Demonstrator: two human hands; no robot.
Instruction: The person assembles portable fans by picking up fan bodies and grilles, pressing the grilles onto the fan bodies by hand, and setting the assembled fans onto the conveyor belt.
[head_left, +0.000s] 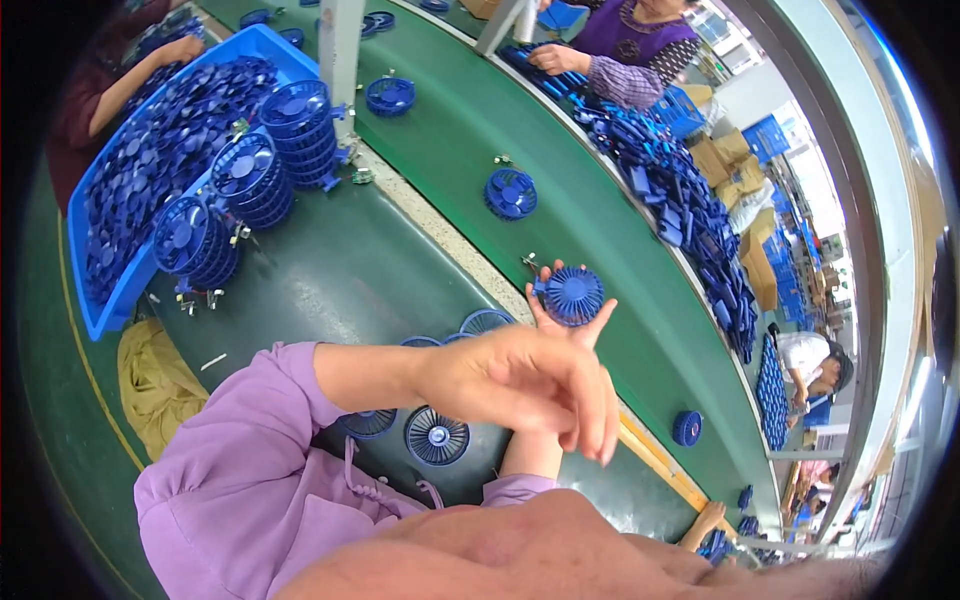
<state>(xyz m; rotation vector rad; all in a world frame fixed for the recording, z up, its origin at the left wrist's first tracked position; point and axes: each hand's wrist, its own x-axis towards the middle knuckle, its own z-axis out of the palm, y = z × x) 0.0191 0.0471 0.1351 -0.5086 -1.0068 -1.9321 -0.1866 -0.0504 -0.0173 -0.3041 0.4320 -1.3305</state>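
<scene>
My right hand (pixel 545 318) is over the near edge of the green conveyor belt (pixel 625 345), holding a blue round fan head (pixel 574 296) with its ribbed cage facing up. A small wired part (pixel 529 262) shows beside the fan head. My left hand (pixel 520 380) crosses above my right forearm. Its fingers are loosely bent and apart, with nothing visible in them. Below my left wrist, a blue fan cage (pixel 437 437) and another cage (pixel 368 425) lie on the dark green worktop (pixel 345 275). A further cage (pixel 487 322) is partly hidden behind my left hand.
Stacked fan units (pixel 190 238) stand by a blue bin (pixel 85 318) of blue discs. Fan units (pixel 511 193) sit along the belt. A metal post (pixel 340 60) rises at the worktop's far edge. Across the belt, a person (pixel 630 60) works at piled blue parts (pixel 690 215).
</scene>
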